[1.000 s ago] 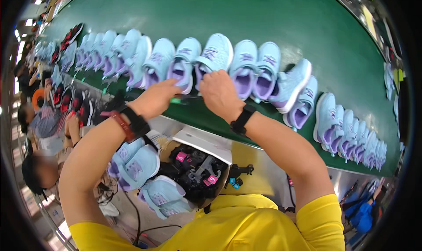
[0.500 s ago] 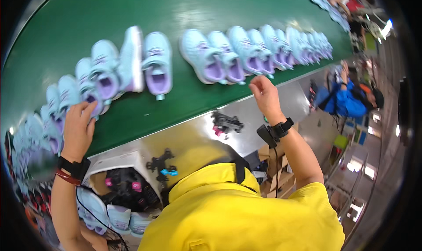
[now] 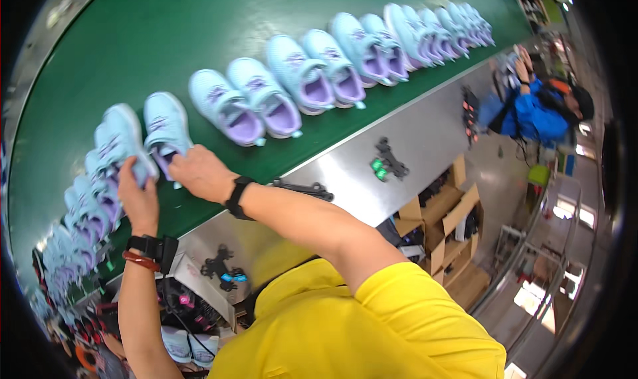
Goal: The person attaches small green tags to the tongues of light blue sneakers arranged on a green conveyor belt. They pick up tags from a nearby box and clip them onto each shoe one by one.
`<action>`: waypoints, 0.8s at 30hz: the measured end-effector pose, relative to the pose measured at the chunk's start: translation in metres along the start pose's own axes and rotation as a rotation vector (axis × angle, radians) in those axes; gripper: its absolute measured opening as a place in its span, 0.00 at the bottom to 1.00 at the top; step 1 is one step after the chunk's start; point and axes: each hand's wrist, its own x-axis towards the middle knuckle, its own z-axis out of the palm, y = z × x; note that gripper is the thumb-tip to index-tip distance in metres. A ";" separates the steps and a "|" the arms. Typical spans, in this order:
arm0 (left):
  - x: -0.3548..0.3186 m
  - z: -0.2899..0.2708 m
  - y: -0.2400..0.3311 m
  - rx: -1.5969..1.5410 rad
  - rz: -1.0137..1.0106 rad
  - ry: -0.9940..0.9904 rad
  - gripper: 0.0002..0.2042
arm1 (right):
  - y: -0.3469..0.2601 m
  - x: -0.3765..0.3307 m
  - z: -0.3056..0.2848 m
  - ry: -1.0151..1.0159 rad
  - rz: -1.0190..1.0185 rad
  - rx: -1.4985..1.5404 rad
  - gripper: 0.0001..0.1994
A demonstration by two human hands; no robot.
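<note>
Both hands sit on one pair of pale blue shoes at the left end of the green belt (image 3: pixel 199 40); the left hand (image 3: pixel 136 193) is curled around the heel end of the left shoe (image 3: pixel 119 140), fingers wrapped over its purple opening, so it is closed on that shoe; the right hand (image 3: pixel 199 173) lies palm down over the near end of the right shoe (image 3: pixel 165 123), fingers bent onto its heel, pressing or pinching it, though whether it truly grips I cannot tell, since the fingertips are hidden under the hand; the two shoes lie side by side, touching or nearly so, their long axes running away from the person across the belt, toes toward the far edge and heels toward the hands; so each shoe lies straight ahead of its own hand, and neither hand needs to cross the other; the left hand is nearer the crowded row of shoes (image 3: pixel 80 226) that bends down the left rim, just beside it; the right hand is nearer the next pair (image 3: pixel 246 106), which stands apart to the right with a strip of bare belt between; further pairs follow along the belt toward the upper right; below the belt runs a grey metal ledge (image 3: pixel 399 133); a person in blue (image 3: pixel 531 113) works well apart at the far right.
</note>
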 end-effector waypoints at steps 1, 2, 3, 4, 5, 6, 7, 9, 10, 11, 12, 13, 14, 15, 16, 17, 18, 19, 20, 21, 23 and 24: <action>0.000 0.001 0.007 -0.014 -0.016 -0.031 0.24 | 0.003 0.000 -0.006 -0.020 -0.006 -0.049 0.01; 0.001 0.004 0.015 -0.028 -0.031 -0.063 0.22 | 0.009 -0.003 -0.013 -0.041 -0.011 -0.099 0.01; -0.003 0.016 0.030 -0.078 -0.042 -0.125 0.19 | 0.018 -0.009 -0.023 -0.035 0.009 -0.147 0.01; -0.003 0.030 0.035 -0.039 0.126 -0.144 0.20 | 0.025 -0.011 -0.030 -0.028 0.008 -0.186 0.02; 0.005 0.035 0.054 0.003 -0.032 -0.233 0.20 | 0.032 -0.012 -0.037 -0.032 -0.005 -0.170 0.04; 0.010 0.039 0.071 0.045 -0.190 -0.320 0.21 | 0.033 -0.016 -0.043 -0.031 0.004 -0.141 0.05; 0.013 0.040 0.059 -0.022 -0.212 -0.377 0.25 | 0.029 -0.014 -0.055 -0.027 0.007 -0.111 0.06; 0.010 0.022 0.060 0.007 -0.043 -0.455 0.28 | 0.021 -0.022 -0.097 0.067 -0.054 -0.012 0.11; 0.004 0.007 0.059 0.020 0.040 -0.491 0.29 | 0.021 -0.035 -0.127 0.070 -0.061 0.063 0.11; -0.010 -0.011 0.046 0.115 0.108 -0.458 0.30 | 0.024 -0.054 -0.151 0.081 -0.007 0.079 0.11; -0.016 -0.032 0.041 -0.055 0.112 -0.422 0.27 | 0.038 -0.086 -0.171 0.004 0.052 -0.062 0.12; -0.023 -0.049 0.022 -0.054 0.101 -0.370 0.26 | 0.062 -0.126 -0.188 -0.014 0.156 -0.149 0.13; -0.033 -0.066 0.000 -0.036 0.086 -0.311 0.24 | 0.070 -0.159 -0.210 0.034 0.422 -0.202 0.14; -0.039 -0.082 -0.016 0.103 0.081 -0.238 0.24 | 0.077 -0.194 -0.234 0.077 0.692 -0.240 0.16; -0.041 -0.094 -0.030 0.246 0.081 -0.167 0.25 | 0.092 -0.229 -0.256 -0.021 0.779 -0.290 0.22; -0.036 -0.106 -0.037 0.293 0.083 -0.220 0.26 | 0.097 -0.262 -0.268 0.034 0.706 -0.337 0.26; -0.034 -0.114 -0.043 0.331 0.092 -0.279 0.28 | 0.096 -0.278 -0.273 -0.054 0.858 -0.220 0.29; -0.040 -0.119 -0.058 0.319 0.054 -0.321 0.28 | 0.097 -0.281 -0.276 -0.097 0.889 -0.170 0.29; -0.042 -0.118 -0.071 0.284 0.029 -0.366 0.28 | 0.102 -0.284 -0.277 -0.137 0.931 -0.141 0.29; -0.036 -0.117 -0.072 0.285 -0.018 -0.403 0.27 | 0.112 -0.290 -0.276 -0.108 0.997 -0.100 0.27; -0.033 -0.113 -0.083 0.265 -0.045 -0.325 0.22 | 0.131 -0.293 -0.281 -0.116 1.061 -0.034 0.21; -0.033 -0.112 -0.090 0.232 -0.059 -0.330 0.21 | 0.136 -0.294 -0.282 -0.107 1.085 0.008 0.20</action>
